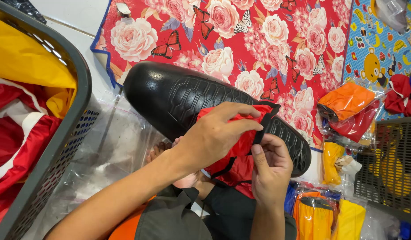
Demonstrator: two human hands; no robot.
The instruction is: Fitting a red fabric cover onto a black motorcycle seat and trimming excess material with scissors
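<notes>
Both my hands hold a red cloth piece with black trim against a large glossy black moulded form with a scale-like pattern. My left hand lies over the red cloth, fingers stretched along its top edge. My right hand pinches the black strap of the cloth from below, thumb up. The black form rests across my lap and hides part of the cloth behind it.
A grey perforated basket with yellow and red fabric stands at left. Clear plastic sheets lie beneath. A red floral mat covers the floor. Bagged orange, red and yellow pieces and a dark crate sit right.
</notes>
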